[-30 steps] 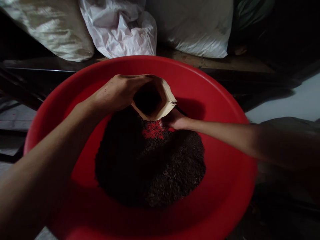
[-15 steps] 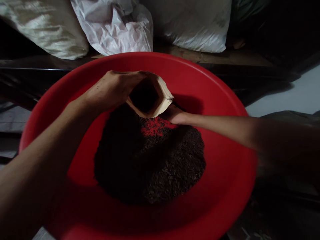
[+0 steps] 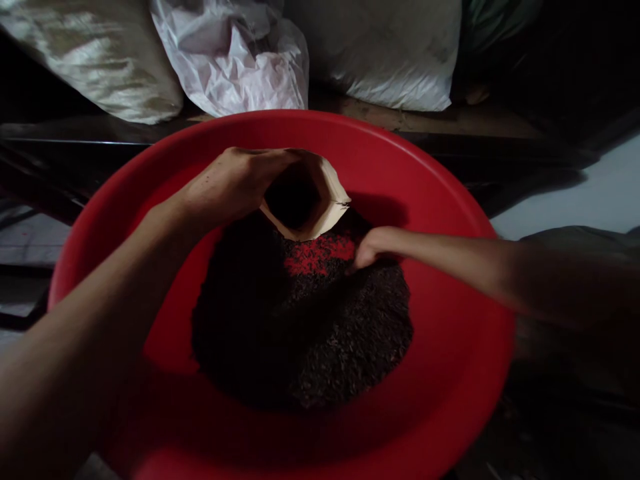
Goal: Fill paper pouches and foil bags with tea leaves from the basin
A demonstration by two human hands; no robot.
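My left hand (image 3: 240,177) is closed on the rim of a paper bag (image 3: 330,200), whose mouth gapes up toward me; its inside is dark. Below the bag, a heap of dark, loose tea-like leaves (image 3: 350,333) lies in a large red basin (image 3: 450,220). A patch of red basin floor shows through the leaves just under the bag. At the right of that patch, my right hand (image 3: 373,247) reaches down into the heap. Its fingers are buried or lost in shadow, so whether they grip anything is hidden.
Behind the basin, a ledge (image 3: 480,120) bears a pale woven sack (image 3: 100,60), a crumpled white plastic bag (image 3: 250,67) and another large pale sack (image 3: 385,53). Dark furniture stands below the ledge. Deep shadow covers the heap's left side.
My right hand has moved from behind the bag's lower right side toward me, down to the leaves. The left hand still holds the bag in nearly the same place.
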